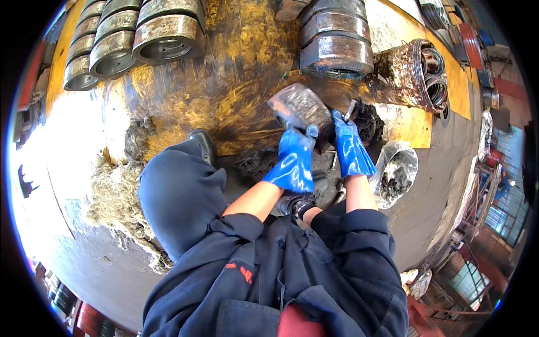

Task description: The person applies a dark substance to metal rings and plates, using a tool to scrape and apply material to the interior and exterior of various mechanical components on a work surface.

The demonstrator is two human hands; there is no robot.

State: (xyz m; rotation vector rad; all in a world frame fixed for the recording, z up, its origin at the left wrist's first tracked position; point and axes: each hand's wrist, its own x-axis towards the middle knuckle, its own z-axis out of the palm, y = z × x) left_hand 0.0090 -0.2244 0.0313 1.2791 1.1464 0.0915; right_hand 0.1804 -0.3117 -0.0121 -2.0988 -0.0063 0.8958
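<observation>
My left hand (pixel 295 153), in a blue rubber glove, is closed on the near edge of a thick, worn metal ring (pixel 302 105). The ring is tilted over the stained yellow-brown sheet (pixel 236 101) and slightly blurred. My right hand (pixel 352 147), gloved the same way, is just right of the ring with its fingers bent. A short, slim silvery rod (pixel 351 109) stands out at its fingertips; the rest of it is hidden. Close by the right hand lies a dark, greasy clump of fibres (pixel 369 122). Another dark clump (pixel 255 163) lies left of my left hand.
Rows of metal rings (pixel 168 36) stand far left, and another row (pixel 337 50) stands ahead. A rusty, grimy drum (pixel 407 73) holding rings lies on the right. Near my right arm sits a clear plastic bag (pixel 400 174) of dark scraps. Pale fibre waste (pixel 120 194) spreads left.
</observation>
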